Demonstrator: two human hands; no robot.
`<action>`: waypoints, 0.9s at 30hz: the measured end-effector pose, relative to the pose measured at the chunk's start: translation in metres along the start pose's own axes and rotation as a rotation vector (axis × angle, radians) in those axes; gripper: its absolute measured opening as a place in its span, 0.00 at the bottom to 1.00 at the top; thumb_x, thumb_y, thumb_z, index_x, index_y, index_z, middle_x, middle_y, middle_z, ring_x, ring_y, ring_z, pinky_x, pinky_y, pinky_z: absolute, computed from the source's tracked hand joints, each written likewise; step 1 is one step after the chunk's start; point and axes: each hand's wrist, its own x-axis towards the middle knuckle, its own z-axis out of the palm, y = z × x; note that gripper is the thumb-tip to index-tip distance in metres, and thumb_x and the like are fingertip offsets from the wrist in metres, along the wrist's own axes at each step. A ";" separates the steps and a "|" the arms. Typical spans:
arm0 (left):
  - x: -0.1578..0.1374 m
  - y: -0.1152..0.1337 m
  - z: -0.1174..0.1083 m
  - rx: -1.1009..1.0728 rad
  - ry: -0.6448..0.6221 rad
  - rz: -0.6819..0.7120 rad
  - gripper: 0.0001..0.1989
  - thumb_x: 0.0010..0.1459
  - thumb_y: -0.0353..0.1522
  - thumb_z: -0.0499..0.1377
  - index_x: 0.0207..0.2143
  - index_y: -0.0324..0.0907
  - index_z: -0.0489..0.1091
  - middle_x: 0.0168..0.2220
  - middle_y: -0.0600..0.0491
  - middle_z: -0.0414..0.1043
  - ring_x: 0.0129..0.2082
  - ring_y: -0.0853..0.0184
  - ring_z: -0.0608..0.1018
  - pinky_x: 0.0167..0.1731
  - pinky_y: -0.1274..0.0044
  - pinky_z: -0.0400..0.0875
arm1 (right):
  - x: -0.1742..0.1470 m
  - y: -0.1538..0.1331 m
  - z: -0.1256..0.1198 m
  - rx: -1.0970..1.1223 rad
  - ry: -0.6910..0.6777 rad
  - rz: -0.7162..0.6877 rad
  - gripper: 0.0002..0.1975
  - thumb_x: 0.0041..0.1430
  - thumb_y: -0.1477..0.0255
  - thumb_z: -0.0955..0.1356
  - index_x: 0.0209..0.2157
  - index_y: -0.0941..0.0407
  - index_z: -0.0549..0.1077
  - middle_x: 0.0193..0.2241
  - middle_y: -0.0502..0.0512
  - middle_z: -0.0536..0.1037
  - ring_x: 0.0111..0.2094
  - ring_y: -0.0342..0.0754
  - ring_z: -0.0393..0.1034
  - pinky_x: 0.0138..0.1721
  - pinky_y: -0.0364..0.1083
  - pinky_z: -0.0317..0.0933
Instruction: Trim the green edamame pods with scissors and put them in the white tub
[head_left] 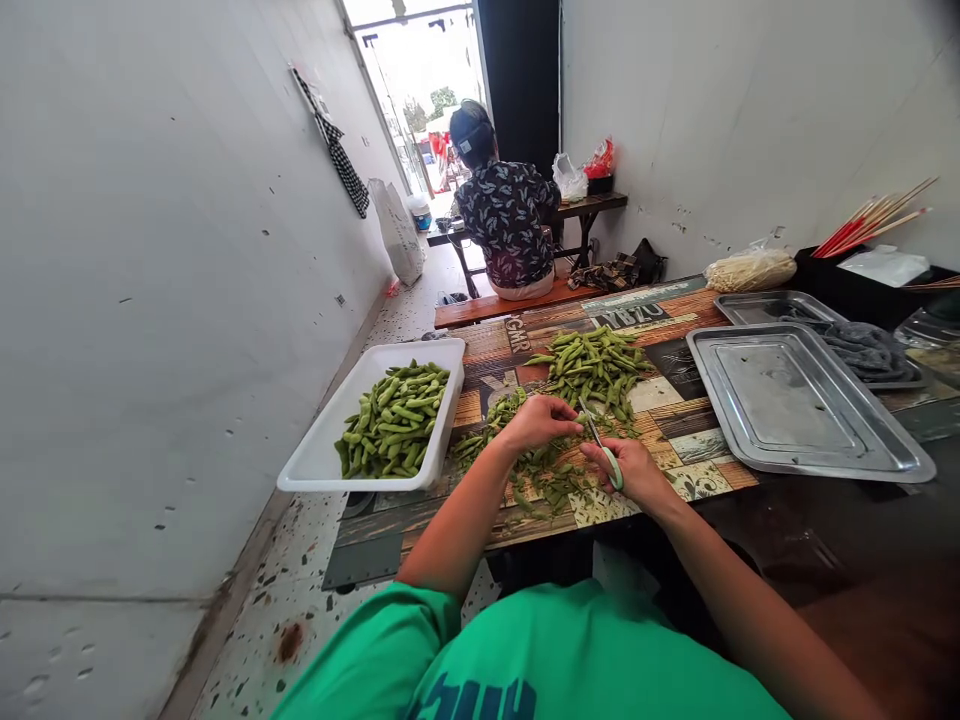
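My right hand point(632, 470) is closed around a pair of scissors point(613, 468) with pale green handles, and their blades point up and away toward my left fingertips. With thumb and fingers pinched, my left hand point(541, 422) holds what looks like an edamame pod, mostly hidden by the fingers, beside the blades. Just beyond both hands lies a heap of untidy edamame pods point(596, 365) on the table. Snipped stems and pod tips point(559, 487) are scattered under and around my hands. More pods point(397, 420) fill part of a white plastic tub point(315, 462) at the left.
A metal tray point(795, 400) lies on the table point(697, 420) at right, near another tray with dark, crumpled material point(862, 350). Behind are bagged sticks point(750, 270) and a black box point(832, 275) with red-tipped sticks. A person point(506, 220) sits on a bench ahead, facing away.
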 end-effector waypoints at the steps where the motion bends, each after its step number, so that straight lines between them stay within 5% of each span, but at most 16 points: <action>1: 0.000 -0.001 0.000 -0.074 -0.013 -0.033 0.14 0.40 0.36 0.67 0.28 0.34 0.73 0.20 0.58 0.68 0.21 0.76 0.67 0.24 0.82 0.61 | 0.000 0.001 0.000 -0.002 0.007 -0.014 0.23 0.49 0.51 0.68 0.19 0.56 0.63 0.11 0.45 0.64 0.12 0.39 0.59 0.15 0.40 0.53; 8: 0.001 -0.001 0.005 -0.800 0.104 -0.220 0.17 0.40 0.28 0.69 0.25 0.36 0.62 0.24 0.56 0.71 0.25 0.72 0.77 0.32 0.77 0.72 | 0.000 0.002 0.001 0.183 -0.007 0.104 0.22 0.47 0.50 0.69 0.26 0.55 0.65 0.15 0.46 0.69 0.15 0.41 0.63 0.11 0.38 0.50; 21: -0.005 0.010 0.024 -0.921 0.231 -0.229 0.19 0.43 0.28 0.68 0.23 0.38 0.56 0.24 0.53 0.73 0.23 0.69 0.78 0.25 0.79 0.72 | -0.004 -0.006 0.008 0.151 -0.038 0.029 0.23 0.48 0.48 0.67 0.25 0.56 0.66 0.16 0.47 0.68 0.16 0.42 0.64 0.11 0.39 0.54; 27: -0.009 0.011 0.036 -0.943 0.307 -0.240 0.19 0.45 0.28 0.66 0.23 0.39 0.54 0.23 0.53 0.72 0.23 0.69 0.77 0.27 0.77 0.72 | -0.006 -0.004 0.015 0.185 0.022 0.042 0.24 0.48 0.49 0.67 0.21 0.56 0.64 0.12 0.46 0.65 0.11 0.39 0.58 0.10 0.39 0.47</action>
